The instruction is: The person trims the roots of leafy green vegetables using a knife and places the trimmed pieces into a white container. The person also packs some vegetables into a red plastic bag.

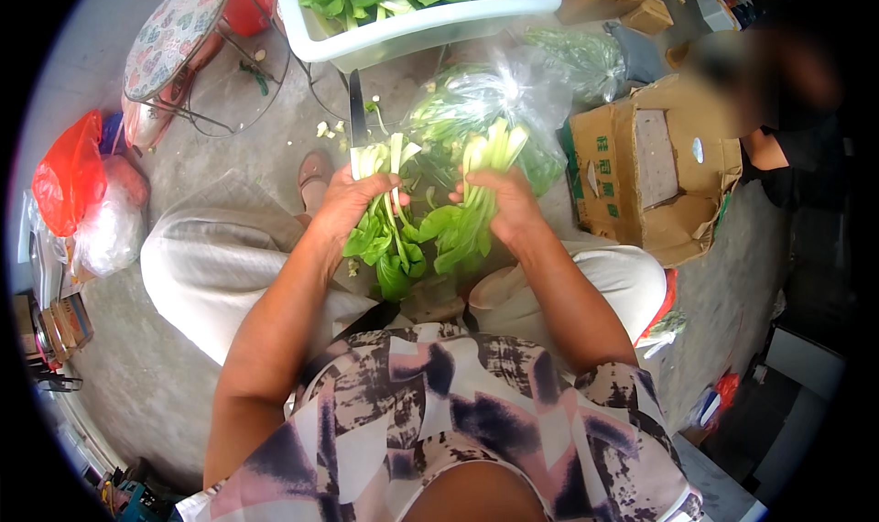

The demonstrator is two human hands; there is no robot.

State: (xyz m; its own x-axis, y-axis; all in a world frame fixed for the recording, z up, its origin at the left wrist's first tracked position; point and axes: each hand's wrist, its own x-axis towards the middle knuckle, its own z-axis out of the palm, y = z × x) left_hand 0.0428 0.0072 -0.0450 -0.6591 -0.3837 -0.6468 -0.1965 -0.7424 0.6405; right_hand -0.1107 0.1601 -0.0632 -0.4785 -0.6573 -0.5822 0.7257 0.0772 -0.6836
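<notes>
My left hand (357, 198) grips a bunch of leafy greens (391, 247), pale stems pointing away from me and leaves hanging towards my lap. From beside those stems a dark knife blade (356, 106) points forward; its handle is hidden, but it appears to be in the same hand. A second bunch of greens (474, 227) is held in my right hand (505, 199), its cut stem ends also facing away. The two bunches are close together above my lap. Just beyond them, a clear plastic bag (508, 96) of greens rests on the floor.
Ahead stands a pale plastic tub (426, 24) of leafy greens. A patterned round stool (175, 34) is at the upper left, above plastic bags (69, 172). An open cardboard box (608, 172) sits on the right, near another person's arm (766, 150). Trimmings (325, 130) litter the concrete floor.
</notes>
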